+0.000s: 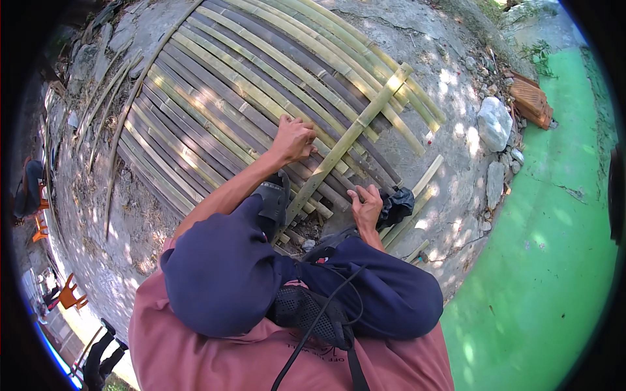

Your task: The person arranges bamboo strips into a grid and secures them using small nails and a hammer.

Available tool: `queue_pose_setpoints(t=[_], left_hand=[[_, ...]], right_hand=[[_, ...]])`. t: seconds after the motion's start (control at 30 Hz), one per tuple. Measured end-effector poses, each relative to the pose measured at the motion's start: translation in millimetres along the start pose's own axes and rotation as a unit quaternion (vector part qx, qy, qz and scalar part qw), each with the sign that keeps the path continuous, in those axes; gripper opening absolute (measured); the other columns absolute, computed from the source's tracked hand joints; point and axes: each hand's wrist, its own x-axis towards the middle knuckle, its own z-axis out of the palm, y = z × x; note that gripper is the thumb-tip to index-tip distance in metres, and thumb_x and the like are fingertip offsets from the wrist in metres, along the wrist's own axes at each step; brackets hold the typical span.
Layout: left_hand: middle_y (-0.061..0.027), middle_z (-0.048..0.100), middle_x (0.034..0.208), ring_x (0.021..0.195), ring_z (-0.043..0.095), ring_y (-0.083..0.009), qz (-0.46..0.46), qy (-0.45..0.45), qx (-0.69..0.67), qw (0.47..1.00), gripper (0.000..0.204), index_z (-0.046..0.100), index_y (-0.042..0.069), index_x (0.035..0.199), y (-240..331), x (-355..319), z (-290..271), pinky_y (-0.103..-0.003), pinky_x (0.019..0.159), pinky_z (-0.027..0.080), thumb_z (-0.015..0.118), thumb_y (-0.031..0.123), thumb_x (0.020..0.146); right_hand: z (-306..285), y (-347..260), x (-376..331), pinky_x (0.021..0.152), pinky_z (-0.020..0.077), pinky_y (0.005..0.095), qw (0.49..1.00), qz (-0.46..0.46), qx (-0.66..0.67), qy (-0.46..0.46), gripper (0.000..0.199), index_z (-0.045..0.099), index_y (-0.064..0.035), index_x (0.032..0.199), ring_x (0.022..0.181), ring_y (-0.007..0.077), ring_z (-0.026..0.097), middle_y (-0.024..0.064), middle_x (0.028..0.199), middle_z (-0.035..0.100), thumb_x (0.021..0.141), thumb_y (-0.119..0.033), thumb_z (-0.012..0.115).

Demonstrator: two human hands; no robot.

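Observation:
Long split bamboo slats (254,98), some green-yellow and some dark brown, lie side by side on the ground in front of me. A green bamboo crosspiece (355,129) runs slantwise over their near ends. My left hand (295,139) is closed, fingers curled down over the slats just left of the crosspiece; what it grips is hidden. My right hand (366,207) is at the near end of a dark bamboo slat (330,191), to the right of the crosspiece, with bent fingers closed at that end. Crumpled black material (398,206) is beside my right hand.
Another long thin pole (128,104) crosses the slats at the left. Loose strips (417,189) lie on the right. White rocks (495,122) and reddish-brown blocks (530,100) border a green-painted surface (528,260). An orange chair (69,294) and another person's legs (101,358) show far left.

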Motion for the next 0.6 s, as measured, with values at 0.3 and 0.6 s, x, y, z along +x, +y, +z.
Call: queue_pose_setpoints(t=[0.3, 0.6], left_hand=[[0.0, 0.064, 0.085, 0.094, 0.064, -0.0228, 0.01, -0.005, 0.018, 1.0, 0.028, 0.068, 0.014, 0.074, -1, -10, 5, -0.048, 0.092, 0.04, 0.087, 0.035, 0.074], [-0.0023, 0.065, 0.095, 0.102, 0.061, -0.0241, 0.061, 0.106, -0.01, 0.992, 0.024, 0.071, 0.013, 0.089, -7, -35, 12, -0.044, 0.1, 0.043, 0.084, 0.034, 0.085]], right_hand=[[-2, 5, -6, 0.071, 0.0485, 0.0424, 1.0, 0.005, 0.02, -0.022, 0.027, 0.079, 0.0013, 0.1, 0.077, 0.0314, 0.06, 0.0133, 0.08, 0.056, 0.084, -0.018, 0.089], [0, 36, -2, 0.087, 0.0604, 0.0408, 0.949, 0.231, 0.128, -0.173, 0.049, 0.069, 0.002, 0.132, 0.104, 0.0285, 0.076, 0.0171, 0.118, 0.075, 0.095, -0.025, 0.084]])
